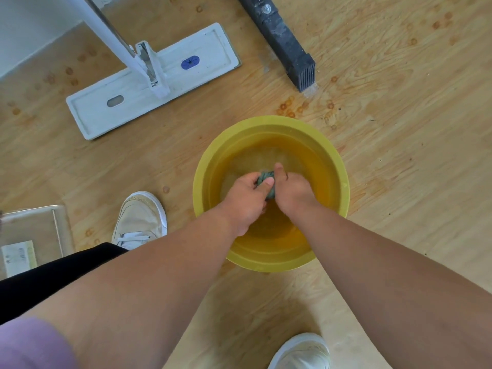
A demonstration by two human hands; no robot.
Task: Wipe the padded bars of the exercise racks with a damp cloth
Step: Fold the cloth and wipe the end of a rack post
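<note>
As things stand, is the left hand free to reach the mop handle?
Probably not at once: the left hand and right hand both grip the cloth over the basin. The floor towards the mop handle looks unobstructed.

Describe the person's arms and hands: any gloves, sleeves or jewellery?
Both hands, left hand and right hand, are bare, with no gloves and no rings or watch visible. Both forearms are uncovered to the frame's edge, so no sleeves show. Fingernails look short and unpainted.
</note>
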